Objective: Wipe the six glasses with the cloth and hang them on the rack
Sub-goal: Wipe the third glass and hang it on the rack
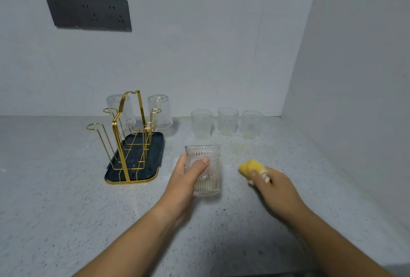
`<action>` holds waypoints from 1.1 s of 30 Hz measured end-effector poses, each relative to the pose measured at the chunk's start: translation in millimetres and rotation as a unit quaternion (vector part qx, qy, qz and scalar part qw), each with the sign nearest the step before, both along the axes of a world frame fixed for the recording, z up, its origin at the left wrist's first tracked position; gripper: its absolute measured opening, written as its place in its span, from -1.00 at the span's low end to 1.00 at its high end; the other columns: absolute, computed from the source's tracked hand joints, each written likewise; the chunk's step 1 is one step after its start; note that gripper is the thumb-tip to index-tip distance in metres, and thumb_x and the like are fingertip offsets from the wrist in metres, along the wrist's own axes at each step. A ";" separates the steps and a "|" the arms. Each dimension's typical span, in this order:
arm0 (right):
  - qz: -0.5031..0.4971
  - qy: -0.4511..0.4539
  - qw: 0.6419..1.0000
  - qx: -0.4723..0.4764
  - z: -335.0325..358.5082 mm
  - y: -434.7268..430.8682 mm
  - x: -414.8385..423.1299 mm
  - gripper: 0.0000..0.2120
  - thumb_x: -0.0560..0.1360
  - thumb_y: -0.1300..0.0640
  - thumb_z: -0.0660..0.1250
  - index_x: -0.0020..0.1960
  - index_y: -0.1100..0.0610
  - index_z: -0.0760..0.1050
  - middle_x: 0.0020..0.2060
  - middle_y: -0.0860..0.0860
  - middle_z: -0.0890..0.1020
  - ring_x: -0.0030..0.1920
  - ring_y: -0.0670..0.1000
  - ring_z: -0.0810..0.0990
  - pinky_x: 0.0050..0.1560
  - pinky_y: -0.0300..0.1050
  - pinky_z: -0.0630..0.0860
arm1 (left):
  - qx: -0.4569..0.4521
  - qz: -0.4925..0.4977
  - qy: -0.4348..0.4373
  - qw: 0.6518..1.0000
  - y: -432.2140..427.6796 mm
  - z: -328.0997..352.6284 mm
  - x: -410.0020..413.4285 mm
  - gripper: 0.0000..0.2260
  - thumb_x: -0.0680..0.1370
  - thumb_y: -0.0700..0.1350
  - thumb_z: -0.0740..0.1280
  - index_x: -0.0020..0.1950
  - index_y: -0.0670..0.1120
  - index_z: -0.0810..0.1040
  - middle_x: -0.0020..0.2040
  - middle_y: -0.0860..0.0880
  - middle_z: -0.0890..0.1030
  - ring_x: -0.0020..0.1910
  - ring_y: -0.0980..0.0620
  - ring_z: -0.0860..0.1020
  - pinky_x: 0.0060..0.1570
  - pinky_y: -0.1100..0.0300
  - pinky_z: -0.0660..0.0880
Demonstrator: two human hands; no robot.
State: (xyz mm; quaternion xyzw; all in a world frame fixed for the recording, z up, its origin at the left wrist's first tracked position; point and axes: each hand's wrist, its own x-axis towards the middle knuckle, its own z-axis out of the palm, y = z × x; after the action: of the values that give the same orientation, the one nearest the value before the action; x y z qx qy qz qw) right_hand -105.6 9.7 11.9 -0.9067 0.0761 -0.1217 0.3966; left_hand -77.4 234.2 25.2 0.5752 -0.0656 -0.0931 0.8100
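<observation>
Surface: speckled grey surface (66,199), corner walls.
Left hand (186,179): clamped on upright glass (205,170).
Right hand (275,188): closed on yellow cloth (249,166), at glass's 3 o'clock, apart.
Rack (128,139): 10 o'clock of glass.

The left hand (186,179) grips an upright ribbed glass (203,171) near the gold rack (131,139), while the blurred right hand (275,188) seems to clutch a yellow cloth (250,168).
</observation>
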 end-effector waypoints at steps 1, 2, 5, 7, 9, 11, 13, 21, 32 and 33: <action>-0.040 -0.019 0.996 0.078 10.1 3.0 0.5 -0.63 0.64 -0.14 0.22 -0.12 0.10 0.59 -0.18 0.04 0.71 -0.12 0.08 0.66 -0.10 0.04 0.54 | -0.001 -0.001 -0.001 1.000 -1.7 0.0 -0.4 -0.54 0.46 0.08 0.52 0.32 0.00 0.54 0.17 -0.08 0.71 0.16 -0.08 0.69 0.13 -0.03 0.60; -0.073 -0.034 0.985 0.153 20.5 8.3 0.9 -0.66 0.66 -0.10 0.23 -0.13 0.10 0.58 -0.18 0.03 0.70 -0.13 0.06 0.66 -0.18 -0.05 0.52 | -0.002 0.000 -0.004 1.000 -3.8 0.5 -1.3 -0.54 0.45 0.10 0.48 0.32 0.01 0.55 0.15 -0.07 0.72 0.15 -0.07 0.69 0.14 -0.05 0.60; -0.038 -0.045 0.927 0.372 43.7 39.7 1.3 -0.70 0.67 -0.06 0.24 0.10 0.14 0.62 -0.04 0.07 0.74 -0.02 0.08 0.72 -0.12 -0.09 0.67 | -0.009 0.007 -0.025 1.000 -16.3 5.1 -6.3 -0.55 0.45 0.10 0.42 0.30 -0.01 0.55 0.10 -0.04 0.74 0.08 -0.03 0.71 0.11 -0.05 0.58; 0.011 -0.042 0.885 0.463 44.6 63.1 3.0 -0.65 0.67 -0.06 0.23 0.22 0.18 0.61 0.05 0.15 0.75 0.08 0.18 0.73 0.13 0.18 0.66 | -0.011 0.019 -0.044 0.999 -26.7 9.9 -8.5 -0.56 0.48 0.08 0.41 0.32 -0.05 0.55 0.14 -0.07 0.73 0.13 -0.06 0.70 0.11 -0.04 0.60; 0.043 -0.050 0.847 0.528 42.7 81.4 3.5 -0.64 0.68 -0.04 0.22 0.30 0.16 0.58 0.13 0.17 0.73 0.18 0.20 0.70 0.29 0.31 0.55 | -0.018 0.042 -0.068 0.997 -32.3 14.4 -8.1 -0.58 0.53 0.03 0.41 0.34 -0.10 0.54 0.18 -0.12 0.71 0.18 -0.11 0.68 0.16 -0.06 0.61; 0.074 -0.067 0.827 0.553 38.8 90.0 2.1 -0.62 0.66 -0.06 0.22 0.37 0.11 0.55 0.21 0.12 0.70 0.27 0.17 0.65 0.37 0.22 0.49 | -0.012 0.068 -0.098 0.993 -32.5 16.9 -6.2 -0.60 0.55 -0.01 0.49 0.32 -0.13 0.55 0.18 -0.14 0.71 0.18 -0.13 0.68 0.18 -0.06 0.61; 0.085 -0.074 0.840 0.532 33.6 94.6 -8.4 -0.63 0.65 -0.07 0.24 0.36 0.06 0.56 0.20 0.05 0.71 0.28 0.14 0.65 0.30 0.12 0.53 | 0.004 0.092 -0.118 0.989 -29.1 22.4 -7.1 -0.56 0.47 0.00 0.51 0.28 -0.14 0.55 0.13 -0.13 0.72 0.13 -0.10 0.70 0.13 0.01 0.63; 0.114 -0.087 0.892 0.428 26.1 100.0 -36.1 -0.57 0.49 -0.13 0.25 0.31 -0.04 0.56 0.05 -0.02 0.75 0.07 0.06 0.74 0.06 0.25 0.68 | 0.054 0.087 -0.170 0.980 -16.6 36.7 -4.8 -0.51 0.45 0.05 0.56 0.20 -0.14 0.43 0.05 -0.13 0.68 -0.02 0.05 0.69 -0.06 0.23 0.61; 0.079 -0.017 0.899 0.431 8.4 112.2 -34.5 -0.03 0.21 -0.65 0.27 0.43 -0.08 0.50 0.26 -0.10 0.68 0.29 0.02 0.63 0.42 0.20 0.45 | 0.064 0.096 -0.149 0.982 -20.0 38.4 -3.1 -0.85 0.62 -0.11 0.39 -0.05 0.08 0.46 -0.30 0.44 0.62 -0.25 0.44 0.59 -0.21 0.57 0.43; 0.081 -0.022 0.897 0.435 8.7 111.9 -33.4 -0.02 0.21 -0.64 0.28 0.44 -0.07 0.49 0.26 -0.09 0.67 0.30 0.03 0.63 0.43 0.20 0.45 | 0.065 0.084 -0.141 0.984 -19.2 35.9 -2.3 -0.87 0.63 -0.13 0.38 -0.05 0.07 0.49 -0.30 0.42 0.64 -0.24 0.40 0.60 -0.22 0.56 0.44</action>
State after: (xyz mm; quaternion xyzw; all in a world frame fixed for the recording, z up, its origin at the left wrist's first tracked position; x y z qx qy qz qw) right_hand -139.1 121.6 20.7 -0.6442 0.0389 -0.0634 0.7612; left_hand -79.7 215.1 61.2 0.6371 -0.1243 0.0528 0.7588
